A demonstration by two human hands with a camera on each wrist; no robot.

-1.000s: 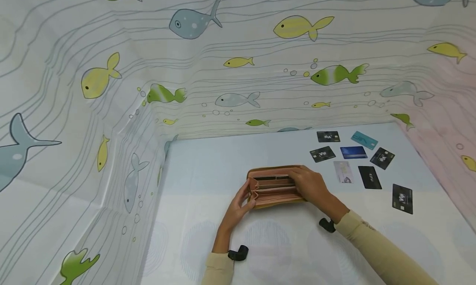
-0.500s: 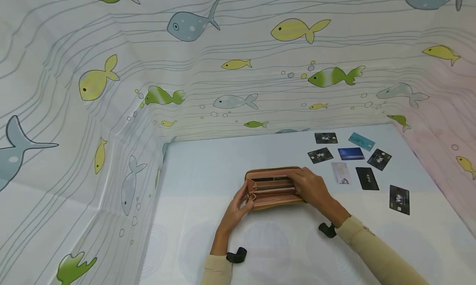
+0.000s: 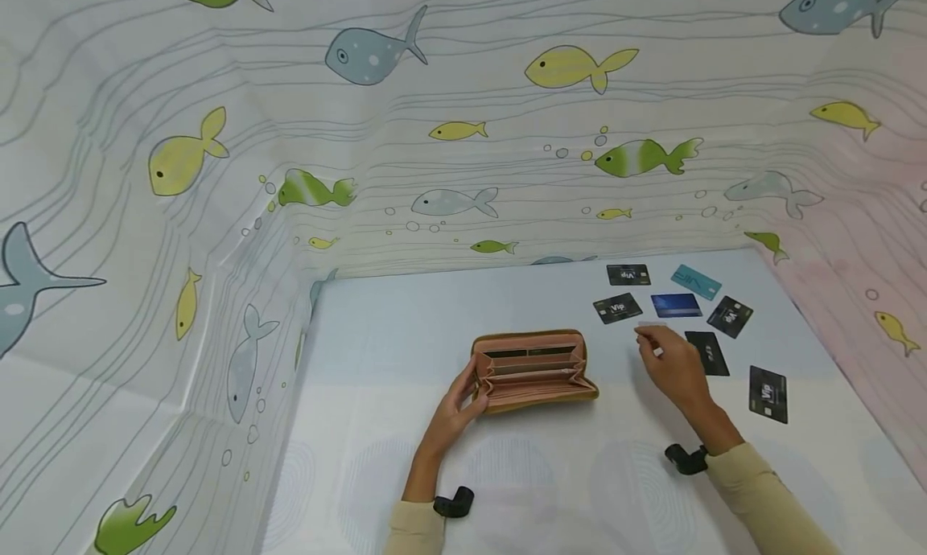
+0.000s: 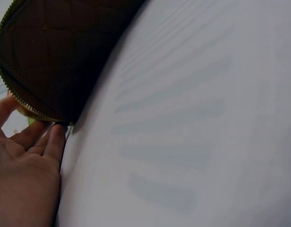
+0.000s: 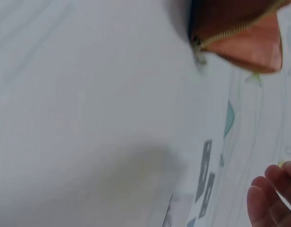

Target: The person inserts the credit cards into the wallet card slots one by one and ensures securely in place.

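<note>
Right now your left hand [image 3: 455, 410] grips the left end of the open zip wallet [image 3: 532, 372], fingers curled against its side, as the left wrist view confirms with fingertips [image 4: 55, 137] touching the zipper edge of the dark quilted shell. That wallet lies near the middle of the desk [image 3: 405, 330], its pink card slots facing up and its tan outer shell flat on the surface.

Your right hand [image 3: 673, 366] sits to the right of the wallet, apart from it, and its grip pinches a pale card [image 3: 649, 327] between thumb and fingers; how firmly it is held is too small to tell. In the right wrist view only the fingertips [image 5: 273, 198] show at the lower right corner, with the wallet end [image 5: 240, 33] at the top.

Toward the far right corner of the desk you have a loose spread of cards: a black Vip card [image 3: 628, 275] furthest back, a teal card [image 3: 695, 281] beside it, a blue card [image 3: 676, 305] between another black Vip card [image 3: 617, 308] and a tilted black one [image 3: 729, 316]. A plain black card [image 3: 708, 353] lies just beside your right hand, and one more black Vip card [image 3: 768, 394] lies nearer the right edge
</note>
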